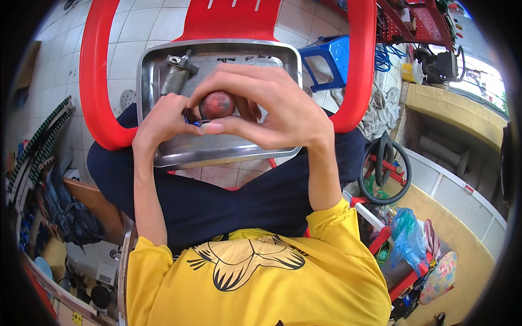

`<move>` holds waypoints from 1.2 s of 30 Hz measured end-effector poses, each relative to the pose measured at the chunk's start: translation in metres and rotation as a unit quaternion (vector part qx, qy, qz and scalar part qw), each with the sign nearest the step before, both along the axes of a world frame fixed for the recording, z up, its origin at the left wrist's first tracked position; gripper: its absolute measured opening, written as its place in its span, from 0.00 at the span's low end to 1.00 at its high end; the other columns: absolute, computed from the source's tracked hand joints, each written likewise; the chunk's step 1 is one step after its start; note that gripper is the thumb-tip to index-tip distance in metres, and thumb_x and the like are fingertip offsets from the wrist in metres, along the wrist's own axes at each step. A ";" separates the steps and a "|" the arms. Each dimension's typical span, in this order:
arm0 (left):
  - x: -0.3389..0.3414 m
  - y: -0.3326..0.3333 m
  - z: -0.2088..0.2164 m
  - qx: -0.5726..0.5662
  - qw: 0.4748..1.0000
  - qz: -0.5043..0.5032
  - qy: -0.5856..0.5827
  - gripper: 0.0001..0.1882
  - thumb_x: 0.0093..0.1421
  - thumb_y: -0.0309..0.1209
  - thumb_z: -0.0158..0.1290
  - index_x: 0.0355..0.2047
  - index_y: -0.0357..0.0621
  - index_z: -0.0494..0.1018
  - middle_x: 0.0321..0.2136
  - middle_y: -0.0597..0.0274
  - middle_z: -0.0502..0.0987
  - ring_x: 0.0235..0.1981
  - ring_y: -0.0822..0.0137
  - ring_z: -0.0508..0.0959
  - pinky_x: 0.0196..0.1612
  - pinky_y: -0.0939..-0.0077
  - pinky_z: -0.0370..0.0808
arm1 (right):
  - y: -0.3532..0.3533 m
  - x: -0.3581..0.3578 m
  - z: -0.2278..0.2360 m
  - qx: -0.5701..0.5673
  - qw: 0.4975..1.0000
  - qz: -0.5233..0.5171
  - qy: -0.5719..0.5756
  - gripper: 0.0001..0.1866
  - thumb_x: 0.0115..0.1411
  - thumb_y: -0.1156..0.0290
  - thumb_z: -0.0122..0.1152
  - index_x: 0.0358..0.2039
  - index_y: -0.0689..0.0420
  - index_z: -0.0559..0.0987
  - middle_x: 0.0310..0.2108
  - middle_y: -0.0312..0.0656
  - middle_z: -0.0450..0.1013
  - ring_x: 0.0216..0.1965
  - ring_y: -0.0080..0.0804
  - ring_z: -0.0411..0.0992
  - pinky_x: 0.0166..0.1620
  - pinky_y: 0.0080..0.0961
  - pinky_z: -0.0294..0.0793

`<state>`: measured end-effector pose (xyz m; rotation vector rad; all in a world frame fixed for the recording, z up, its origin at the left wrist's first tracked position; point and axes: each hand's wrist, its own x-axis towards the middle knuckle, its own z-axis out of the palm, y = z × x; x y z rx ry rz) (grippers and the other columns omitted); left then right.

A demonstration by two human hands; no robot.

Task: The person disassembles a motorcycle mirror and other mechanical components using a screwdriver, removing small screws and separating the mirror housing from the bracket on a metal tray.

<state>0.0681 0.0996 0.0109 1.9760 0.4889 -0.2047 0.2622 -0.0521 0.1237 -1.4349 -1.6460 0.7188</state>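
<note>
Over a steel tray [228, 157], my right hand [272, 103] curls around a round-ended part [218, 104] with a worn reddish-grey face. Its thumb reaches toward my left fingertips. My left hand [166, 122] is closed at the left side of this part, pinching at something small and dark with a bit of blue; the fingers hide most of it. In the tray's far left lies a grey metal cylinder with a bracket and shaft end [178, 75]. Several small dark screw-like pieces [260, 56] lie along the tray's far side.
The tray rests between the arms of a red plastic chair [353, 70]. A blue stool [329, 61] stands beyond at the right. Further right are a black tyre-like ring [399, 179] and a blue plastic bag [408, 236]. A green-striped rack [41, 144] stands at the left.
</note>
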 end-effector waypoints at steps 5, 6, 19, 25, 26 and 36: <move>0.008 0.002 -0.002 -0.031 0.999 -0.008 -0.039 0.26 0.43 0.34 0.75 0.42 0.37 0.82 0.29 0.46 0.83 0.33 0.45 0.83 0.42 0.59 0.78 | -0.003 -0.006 0.000 0.096 0.994 -0.044 -0.008 0.20 0.55 0.67 0.78 0.49 0.52 0.86 0.33 0.35 0.78 0.26 0.28 0.77 0.27 0.22 0.75; 0.007 0.001 0.005 -0.037 0.999 -0.006 -0.012 0.27 0.43 0.33 0.74 0.44 0.37 0.81 0.30 0.47 0.83 0.33 0.45 0.83 0.43 0.60 0.78 | -0.005 -0.006 -0.006 0.114 0.992 -0.050 0.002 0.21 0.55 0.68 0.78 0.50 0.52 0.86 0.33 0.35 0.78 0.27 0.28 0.78 0.28 0.22 0.76; 0.017 0.010 0.000 -0.115 0.984 -0.061 0.118 0.14 0.49 0.23 0.73 0.28 0.30 0.77 0.22 0.54 0.83 0.23 0.67 0.86 0.27 0.74 0.81 | -0.019 0.011 0.010 0.081 0.988 -0.122 -0.042 0.22 0.41 0.65 0.88 0.25 0.60 0.78 0.24 0.36 0.70 0.21 0.21 0.65 0.22 0.21 0.57; 0.016 0.011 -0.002 -0.139 0.982 -0.061 0.110 0.15 0.49 0.24 0.74 0.27 0.30 0.76 0.23 0.54 0.83 0.23 0.66 0.86 0.27 0.74 0.81 | -0.027 0.020 0.005 0.007 0.997 -0.036 0.065 0.14 0.50 0.70 0.81 0.34 0.58 0.83 0.37 0.39 0.81 0.27 0.26 0.75 0.24 0.18 0.69; 0.015 0.011 -0.002 -0.136 0.983 -0.062 0.109 0.15 0.49 0.24 0.74 0.27 0.30 0.76 0.23 0.54 0.83 0.23 0.66 0.86 0.27 0.74 0.82 | -0.029 0.025 0.003 0.021 0.997 -0.003 0.069 0.14 0.52 0.71 0.80 0.37 0.57 0.84 0.38 0.38 0.81 0.27 0.27 0.76 0.25 0.19 0.72; 0.015 0.012 -0.003 -0.146 0.980 -0.060 0.122 0.16 0.49 0.24 0.74 0.27 0.30 0.76 0.23 0.54 0.83 0.24 0.66 0.86 0.26 0.74 0.82 | -0.027 0.023 0.011 -0.003 0.997 -0.071 -0.022 0.16 0.49 0.71 0.81 0.33 0.59 0.81 0.38 0.36 0.80 0.25 0.20 0.74 0.22 0.18 0.63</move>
